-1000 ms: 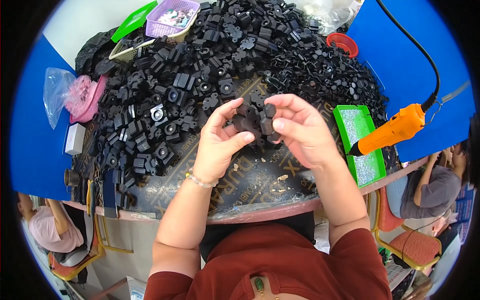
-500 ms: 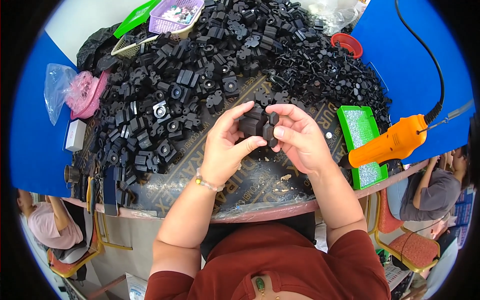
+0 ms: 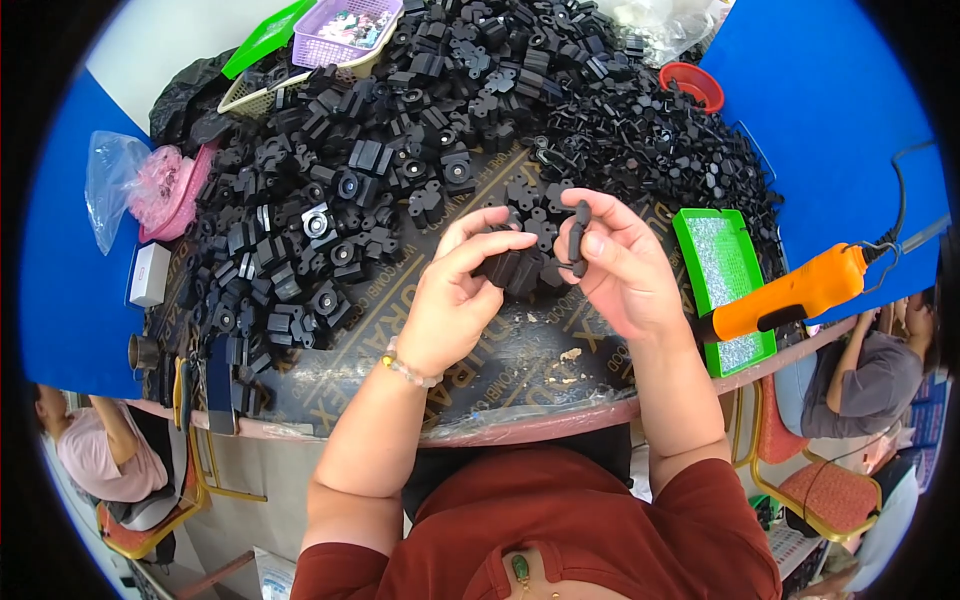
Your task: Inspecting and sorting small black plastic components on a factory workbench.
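Over the middle of the table, my left hand point(image 3: 455, 295) is closed around a black plastic housing point(image 3: 516, 270), its fingers covering part of it. Just to the right, my right hand point(image 3: 625, 265) pinches a small flat black cover point(image 3: 577, 238) between thumb and fingers, held edge-on. A gap separates the two parts. Loose black plastic pieces point(image 3: 535, 200) lie on the table just beyond my hands.
A big heap of black parts point(image 3: 400, 110) covers the far table. At right, an orange electric screwdriver point(image 3: 795, 292) hangs over a green tray point(image 3: 697, 250) of small screws. Beyond stands a red bowl point(image 3: 692, 85). A purple basket point(image 3: 320, 45) sits far left. People sit at both sides.
My right hand has drawn the cover away to the right and turned it edge-on. The left hand has tilted the housing and shifted its grip. The orange screwdriver has swung slightly.
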A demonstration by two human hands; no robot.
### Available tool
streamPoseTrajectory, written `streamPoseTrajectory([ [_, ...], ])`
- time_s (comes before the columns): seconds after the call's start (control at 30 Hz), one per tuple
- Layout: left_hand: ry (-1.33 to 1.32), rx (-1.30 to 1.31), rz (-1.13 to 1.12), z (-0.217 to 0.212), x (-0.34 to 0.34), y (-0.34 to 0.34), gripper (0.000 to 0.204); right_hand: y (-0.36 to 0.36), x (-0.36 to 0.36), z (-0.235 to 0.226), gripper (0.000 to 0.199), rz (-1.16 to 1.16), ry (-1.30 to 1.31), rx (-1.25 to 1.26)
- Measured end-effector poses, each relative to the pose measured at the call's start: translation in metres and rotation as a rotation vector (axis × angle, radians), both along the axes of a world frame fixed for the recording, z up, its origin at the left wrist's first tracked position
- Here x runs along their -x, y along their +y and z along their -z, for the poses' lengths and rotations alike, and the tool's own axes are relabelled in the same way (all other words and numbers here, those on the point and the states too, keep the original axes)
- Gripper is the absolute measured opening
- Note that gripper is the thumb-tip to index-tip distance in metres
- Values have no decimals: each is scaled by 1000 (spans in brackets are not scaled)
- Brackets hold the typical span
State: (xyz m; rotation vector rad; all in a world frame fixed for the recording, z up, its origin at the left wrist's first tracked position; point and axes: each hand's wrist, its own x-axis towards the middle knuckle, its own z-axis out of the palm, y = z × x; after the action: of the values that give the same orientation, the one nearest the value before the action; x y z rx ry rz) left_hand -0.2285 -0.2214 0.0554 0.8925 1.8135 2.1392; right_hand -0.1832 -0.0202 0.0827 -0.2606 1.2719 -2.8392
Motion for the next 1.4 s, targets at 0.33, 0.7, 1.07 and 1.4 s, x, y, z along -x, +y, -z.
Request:
streamPoseTrajectory([
  [0.33, -292, -155, 132, -9, -3, 5, 80, -8, -2, 7, 39, 2, -37, 45],
  [0.7, -94, -104, 110, -9, -5, 3, 83, -10, -5, 7, 43, 55, 10, -149],
  [1.07, 267, -69, 47, 2, 1, 1, 82, -2, -14, -12, 43, -1, 12, -297],
  [1.4, 188, -12, 160, 0, -7, -1, 86, 6, -19, -14, 55, 114, 225, -908],
])
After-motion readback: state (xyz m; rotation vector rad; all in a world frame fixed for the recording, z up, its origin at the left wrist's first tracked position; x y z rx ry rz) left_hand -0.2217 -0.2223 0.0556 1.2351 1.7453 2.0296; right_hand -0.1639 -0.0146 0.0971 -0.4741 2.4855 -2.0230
